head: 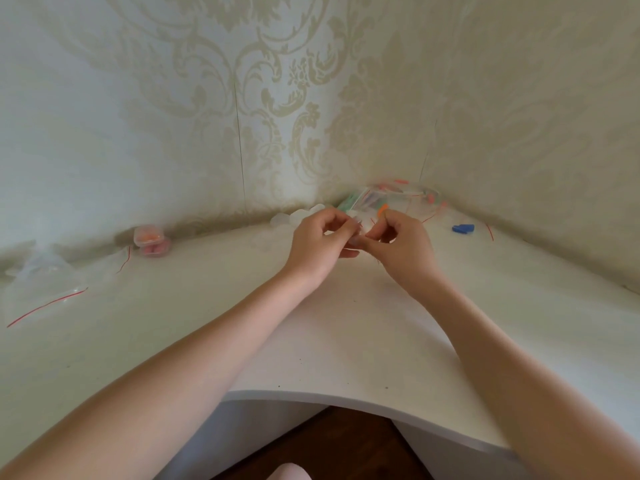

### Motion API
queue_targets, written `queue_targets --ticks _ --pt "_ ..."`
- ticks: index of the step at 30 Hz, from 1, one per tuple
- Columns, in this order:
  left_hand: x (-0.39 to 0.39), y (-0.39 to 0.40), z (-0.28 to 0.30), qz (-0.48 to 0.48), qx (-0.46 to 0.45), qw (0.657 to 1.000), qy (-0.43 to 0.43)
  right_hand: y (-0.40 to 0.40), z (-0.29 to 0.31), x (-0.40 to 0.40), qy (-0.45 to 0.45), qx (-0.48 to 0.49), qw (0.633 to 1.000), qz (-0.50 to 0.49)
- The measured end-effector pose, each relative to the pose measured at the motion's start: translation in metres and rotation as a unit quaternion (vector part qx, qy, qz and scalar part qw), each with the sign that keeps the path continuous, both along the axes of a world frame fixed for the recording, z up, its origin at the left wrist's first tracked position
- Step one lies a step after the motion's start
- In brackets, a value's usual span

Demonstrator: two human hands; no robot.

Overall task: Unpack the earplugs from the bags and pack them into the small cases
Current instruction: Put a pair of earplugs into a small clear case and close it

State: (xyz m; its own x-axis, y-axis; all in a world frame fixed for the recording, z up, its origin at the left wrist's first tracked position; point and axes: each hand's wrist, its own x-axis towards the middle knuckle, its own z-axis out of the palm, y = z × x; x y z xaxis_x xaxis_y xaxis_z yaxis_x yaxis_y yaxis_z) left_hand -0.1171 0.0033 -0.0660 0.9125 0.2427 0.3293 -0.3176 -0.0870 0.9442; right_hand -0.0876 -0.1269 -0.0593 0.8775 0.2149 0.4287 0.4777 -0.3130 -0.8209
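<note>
I've got a small clear bag [358,226] pinched between both hands over the desk [346,323], my left hand [320,242] gripping its near edge and my right hand [398,242] nipping an orange earplug [382,211] at the top. The plug stands roughly upright above my right fingertips, though blur hides whether it's free of the bag. The filled cases [152,241] sit well off to my left, so my left hand is nearer them.
</note>
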Motion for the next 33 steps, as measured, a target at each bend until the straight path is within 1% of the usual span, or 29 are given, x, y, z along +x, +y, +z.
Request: queue_targets --ticks 6,9,11,15,17,19,22,24,25,26,27,28,29,31,33 --pt "0.003 0.002 -0.001 0.023 0.027 0.999 -0.005 -0.001 0.005 -0.002 0.049 -0.022 0.997 0.05" --pt "0.003 0.002 0.001 0.028 0.051 0.998 -0.004 -0.002 0.005 -0.002 0.04 -0.025 0.997 0.06" --pt "0.001 0.0 0.001 0.015 0.062 0.998 0.004 0.0 0.005 -0.002 0.042 -0.022 0.997 0.06" --pt "-0.002 -0.003 -0.001 -0.045 0.067 0.996 0.046 0.001 0.003 -0.005 0.057 -0.029 0.995 0.072" --pt "-0.003 -0.002 0.0 -0.059 0.044 0.996 0.049 0.002 0.004 -0.006 0.088 -0.007 0.993 0.084" --pt "-0.004 0.001 0.003 -0.067 0.024 0.997 0.042 0.002 0.006 -0.006 0.134 0.04 0.985 0.1" --pt "-0.006 0.004 0.007 -0.083 -0.007 0.996 0.041 0.0 0.008 -0.005 0.195 0.121 0.964 0.131" --pt "-0.006 0.004 0.008 -0.09 -0.026 0.995 0.039 0.0 0.008 -0.003 0.217 0.156 0.953 0.143" --pt "-0.006 0.004 0.008 -0.088 -0.026 0.995 0.04 0.001 0.007 -0.003 0.203 0.145 0.959 0.133" --pt "-0.007 0.003 0.008 -0.085 -0.02 0.995 0.044 0.002 0.005 -0.003 0.162 0.106 0.975 0.106" --pt "-0.006 0.003 0.007 -0.079 -0.011 0.996 0.047 0.003 0.003 -0.002 0.102 0.048 0.991 0.067" --pt "-0.006 0.002 0.007 -0.07 0.001 0.996 0.05 0.004 0.001 -0.003 0.04 -0.013 0.999 0.032" --pt "-0.007 0.001 0.006 -0.056 0.021 0.997 0.048 0.005 -0.001 -0.003 -0.011 -0.063 0.998 0.011" --pt "-0.008 -0.002 0.004 -0.005 0.106 0.994 0.028 0.005 -0.003 -0.006 -0.062 -0.11 0.992 0.004" --pt "-0.01 -0.006 0.002 0.035 0.211 0.977 0.001 0.006 -0.003 -0.008 -0.091 -0.123 0.988 0.013"
